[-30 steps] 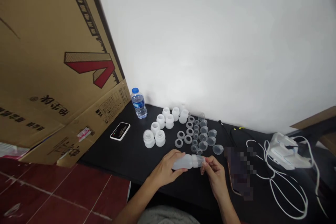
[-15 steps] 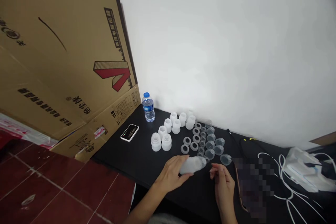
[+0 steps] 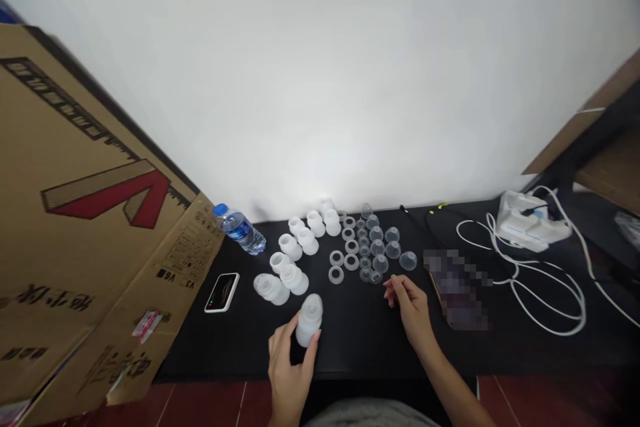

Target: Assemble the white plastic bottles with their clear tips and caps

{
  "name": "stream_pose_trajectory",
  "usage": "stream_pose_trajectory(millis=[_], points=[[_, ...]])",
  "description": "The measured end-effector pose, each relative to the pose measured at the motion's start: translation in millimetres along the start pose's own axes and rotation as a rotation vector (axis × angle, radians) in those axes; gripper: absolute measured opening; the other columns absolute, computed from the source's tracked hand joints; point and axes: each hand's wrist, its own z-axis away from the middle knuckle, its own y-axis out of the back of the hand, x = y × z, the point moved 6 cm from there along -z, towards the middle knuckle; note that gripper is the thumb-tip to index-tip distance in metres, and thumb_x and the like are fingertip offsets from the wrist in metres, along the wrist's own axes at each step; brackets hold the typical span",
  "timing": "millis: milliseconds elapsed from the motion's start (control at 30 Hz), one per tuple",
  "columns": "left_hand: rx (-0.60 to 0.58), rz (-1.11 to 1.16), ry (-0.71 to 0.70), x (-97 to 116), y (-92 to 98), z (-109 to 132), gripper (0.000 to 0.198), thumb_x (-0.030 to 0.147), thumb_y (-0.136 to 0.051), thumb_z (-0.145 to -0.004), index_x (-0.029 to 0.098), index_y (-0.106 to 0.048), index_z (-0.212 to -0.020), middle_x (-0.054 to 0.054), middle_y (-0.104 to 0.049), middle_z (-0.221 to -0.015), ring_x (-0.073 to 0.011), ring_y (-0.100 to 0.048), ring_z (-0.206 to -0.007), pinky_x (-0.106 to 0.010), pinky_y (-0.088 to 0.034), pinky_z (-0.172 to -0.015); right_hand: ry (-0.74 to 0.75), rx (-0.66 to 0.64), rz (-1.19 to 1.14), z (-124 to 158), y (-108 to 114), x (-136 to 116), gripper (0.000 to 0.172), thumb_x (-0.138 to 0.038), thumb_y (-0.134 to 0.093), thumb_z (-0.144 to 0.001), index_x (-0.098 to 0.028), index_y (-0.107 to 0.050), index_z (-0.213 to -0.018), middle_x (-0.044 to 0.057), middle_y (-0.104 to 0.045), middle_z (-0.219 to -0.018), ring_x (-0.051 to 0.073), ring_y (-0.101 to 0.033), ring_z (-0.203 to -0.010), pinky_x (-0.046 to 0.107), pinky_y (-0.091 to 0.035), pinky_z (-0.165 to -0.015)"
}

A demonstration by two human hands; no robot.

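Note:
My left hand (image 3: 295,363) grips a small white baby bottle (image 3: 309,321) with a clear domed cap on top, standing nearly upright near the table's front edge. Behind it are two similar capped bottles (image 3: 294,278). Several white open-necked bottle bodies (image 3: 291,247) run back towards the wall. To their right lie grey rings (image 3: 337,274), small clear nipple-like pieces (image 3: 365,261) and clear domed caps (image 3: 380,263), in rows. My right hand (image 3: 413,310) is over the table in front of the caps, its fingers curled together and nothing visible in them.
A water bottle (image 3: 243,232) and a white-framed device (image 3: 222,292) are on the left, beside a large cardboard box (image 3: 100,267). At the right lie a blurred phone-like object (image 3: 457,290), white cables (image 3: 545,330) and a white plug-in device (image 3: 533,221). A wall backs the black table.
The view has swung right. My left hand has brought the baby bottle from a sideways tilt to nearly upright, away from my right hand and the loose parts.

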Motion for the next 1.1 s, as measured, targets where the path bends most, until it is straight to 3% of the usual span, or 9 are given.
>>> stream_pose_trajectory(millis=[233,400,500,633,733,833,900,967,1100], points=[[0.096,-0.146,0.239,-27,12.1,-11,0.057,0.071,-0.074,-0.086,0.021,-0.075,-0.111,-0.01,-0.08,-0.099,-0.0315,-0.077,-0.088,-0.042,-0.061,-0.083,0.11,-0.022,0.222,7,-6,2,0.038,-0.053,-0.061,-0.106,-0.022,-0.074,-0.09,0.003,-0.068,-0.074,0.02,-0.064,-0.065,0.03,-0.051,-0.062],[0.079,-0.158,0.37,-37,9.0,-30,0.068,0.079,-0.07,-0.082,0.019,-0.076,-0.116,-0.012,-0.079,-0.103,-0.0346,-0.076,-0.093,-0.047,-0.06,-0.086,0.314,0.013,0.45,10,-15,0,0.032,-0.038,-0.055,-0.109,-0.023,-0.076,-0.128,0.008,-0.067,-0.095,0.022,-0.066,-0.077,0.035,-0.058,-0.073],[0.076,-0.092,0.423,-40,9.5,-32,0.071,0.077,-0.075,-0.08,0.019,-0.073,-0.121,-0.012,-0.079,-0.106,-0.0354,-0.076,-0.098,-0.05,-0.059,-0.092,0.342,0.017,0.507,9,-16,4,0.035,-0.032,-0.05,-0.109,-0.025,-0.074,-0.134,0.009,-0.064,-0.1,0.024,-0.066,-0.082,0.038,-0.059,-0.076],[0.194,-0.054,0.329,-33,19.4,-23,0.066,0.066,-0.085,-0.078,0.019,-0.066,-0.121,-0.01,-0.071,-0.112,-0.0282,-0.071,-0.092,-0.045,-0.06,-0.085,0.324,0.022,0.528,9,-15,8,0.028,-0.032,-0.055,-0.107,-0.025,-0.077,-0.124,0.011,-0.064,-0.105,0.027,-0.067,-0.09,0.041,-0.06,-0.081],[0.271,-0.089,0.089,-14,24.1,-10,0.041,0.049,-0.087,-0.084,0.021,-0.065,-0.105,-0.006,-0.065,-0.102,-0.0239,-0.065,-0.084,-0.041,-0.058,-0.078,0.293,0.026,0.489,8,-14,9,0.023,-0.036,-0.058,-0.107,-0.025,-0.077,-0.114,0.011,-0.065,-0.103,0.027,-0.067,-0.087,0.041,-0.06,-0.08],[0.037,-0.011,-0.147,13,3.8,-2,0.014,0.027,-0.076,-0.096,0.024,-0.068,-0.106,-0.006,-0.068,-0.099,-0.0261,-0.07,-0.092,-0.041,-0.061,-0.082,0.273,0.023,0.454,7,-13,8,0.024,-0.04,-0.059,-0.107,-0.025,-0.077,-0.108,0.01,-0.066,-0.1,0.025,-0.066,-0.081,0.04,-0.059,-0.076],[-0.189,0.033,-0.201,30,-18.8,-4,0.022,0.021,-0.066,-0.101,0.026,-0.07,-0.122,-0.01,-0.073,-0.112,-0.0285,-0.073,-0.107,-0.043,-0.063,-0.091,0.262,0.024,0.438,6,-13,7,0.024,-0.043,-0.06,-0.106,-0.024,-0.076,-0.104,0.009,-0.067,-0.098,0.025,-0.066,-0.079,0.039,-0.058,-0.074],[-0.328,0.033,-0.197,44,-40.2,-13,0.038,0.02,-0.06,-0.105,0.028,-0.065,-0.141,-0.012,-0.072,-0.131,-0.0302,-0.07,-0.124,-0.046,-0.062,-0.102,0.253,0.033,0.424,6,-12,4,0.026,-0.045,-0.061,-0.106,-0.024,-0.074,-0.099,0.008,-0.067,-0.095,0.024,-0.066,-0.078,0.037,-0.057,-0.072],[-0.341,-0.024,-0.171,59,-73.0,-42,0.054,0.021,-0.056,-0.107,0.026,-0.051,-0.16,-0.015,-0.06,-0.156,-0.0354,-0.059,-0.143,-0.058,-0.054,-0.114,0.233,0.071,0.402,6,-9,-1,0.029,-0.05,-0.062,-0.105,-0.024,-0.072,-0.098,0.007,-0.07,-0.09,0.023,-0.066,-0.075,0.035,-0.056,-0.07]])
